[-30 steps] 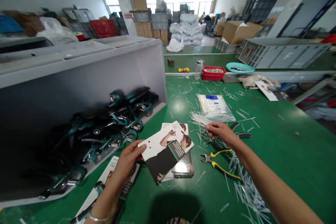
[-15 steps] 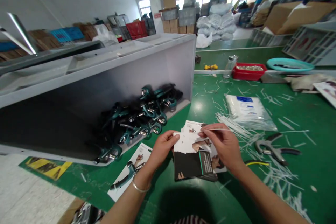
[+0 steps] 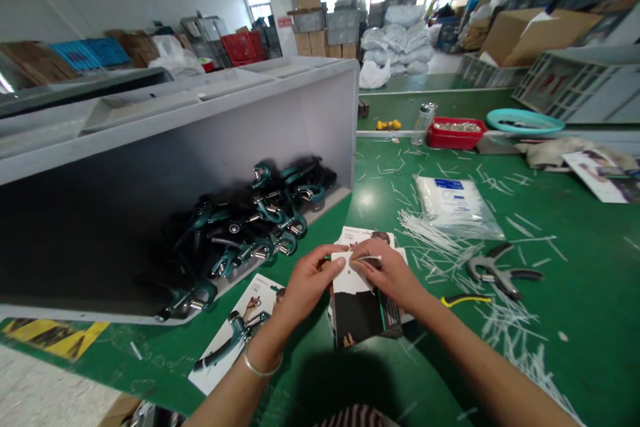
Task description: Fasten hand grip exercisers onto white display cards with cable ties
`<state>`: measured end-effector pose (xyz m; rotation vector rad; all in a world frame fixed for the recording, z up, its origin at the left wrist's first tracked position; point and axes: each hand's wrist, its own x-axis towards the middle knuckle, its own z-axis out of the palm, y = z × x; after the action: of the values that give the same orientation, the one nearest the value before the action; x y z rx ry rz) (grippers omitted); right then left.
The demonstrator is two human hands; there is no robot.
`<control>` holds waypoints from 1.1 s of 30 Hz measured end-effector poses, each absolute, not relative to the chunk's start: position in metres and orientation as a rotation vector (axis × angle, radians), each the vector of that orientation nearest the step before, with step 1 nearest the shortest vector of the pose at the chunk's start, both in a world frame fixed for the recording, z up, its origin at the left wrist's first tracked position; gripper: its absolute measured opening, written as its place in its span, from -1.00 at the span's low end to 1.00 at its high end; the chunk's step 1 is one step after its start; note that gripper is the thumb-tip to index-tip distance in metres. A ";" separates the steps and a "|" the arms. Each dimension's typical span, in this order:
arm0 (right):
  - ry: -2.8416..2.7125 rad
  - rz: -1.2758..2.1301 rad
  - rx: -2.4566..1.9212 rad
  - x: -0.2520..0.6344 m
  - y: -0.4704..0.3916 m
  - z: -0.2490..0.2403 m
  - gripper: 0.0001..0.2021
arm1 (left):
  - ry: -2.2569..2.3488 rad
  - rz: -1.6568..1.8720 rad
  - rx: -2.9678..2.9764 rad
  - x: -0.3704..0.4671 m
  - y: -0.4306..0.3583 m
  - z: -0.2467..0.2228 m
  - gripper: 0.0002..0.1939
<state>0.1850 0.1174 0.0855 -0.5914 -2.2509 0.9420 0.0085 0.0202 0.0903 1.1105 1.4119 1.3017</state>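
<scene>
My left hand [image 3: 309, 282] pinches the top left corner of a white and black printed card [image 3: 356, 310] between thumb and fingers. Closed around a thin white tie [image 3: 371, 258], my right hand [image 3: 387, 273] rests at the card's top edge, close to my left fingertips. More printed cards [image 3: 354, 234] lie beneath. On another card [image 3: 204, 381] at the left, partly behind my left forearm, sits a teal and black hand grip [image 3: 227, 341]. Loose white ties [image 3: 433, 235] lie right of my right hand, beside a clear bag of ties [image 3: 457, 207].
A large grey crate [image 3: 300, 100] at the left holds several teal grips [image 3: 273, 208]. At the right are grey pliers [image 3: 495, 272] and a yellow-handled tool [image 3: 465, 300]. Farther back stand a red tray [image 3: 456, 140], a glass bottle [image 3: 423, 124] and a turquoise basin [image 3: 525, 121].
My right hand has moved left with the white tie, from the card's right side to near my left fingertips. The whole view has shifted slightly.
</scene>
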 end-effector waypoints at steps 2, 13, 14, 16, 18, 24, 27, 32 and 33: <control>-2.212 1.151 -0.634 0.187 0.125 0.091 -0.90 | 1.426 1.293 1.150 0.008 0.022 0.094 -0.67; -1.993 1.552 -0.772 0.199 0.130 0.077 -0.82 | 1.661 1.091 1.549 -0.002 -0.003 0.059 -0.86; -1.990 1.571 -0.769 0.199 0.130 0.075 -0.82 | 1.652 1.042 1.600 -0.006 -0.009 0.059 -0.84; -1.977 1.613 -0.776 0.199 0.130 0.071 -0.82 | 1.575 0.952 1.635 -0.014 -0.021 0.062 -0.81; -1.964 1.632 -0.782 0.196 0.130 0.067 -0.81 | 1.502 0.934 1.605 -0.019 -0.032 0.066 -0.79; -1.921 1.680 -0.714 0.185 0.132 0.059 -0.76 | 1.376 1.008 1.507 -0.013 -0.042 0.085 -0.75; -1.882 1.707 -0.747 0.185 0.133 0.060 -0.73 | 1.306 0.980 1.499 -0.007 -0.039 0.086 -0.68; -1.954 1.646 -0.719 0.186 0.129 0.060 -0.77 | 1.655 1.187 1.559 0.001 -0.023 0.063 -0.79; -1.979 1.620 -0.702 0.185 0.127 0.060 -0.78 | 1.699 1.232 1.549 0.002 -0.018 0.059 -0.80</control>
<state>0.1847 0.1274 0.0604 -0.7024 -1.9787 1.6201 0.0018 -0.0177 0.0592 1.5491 1.6991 1.2318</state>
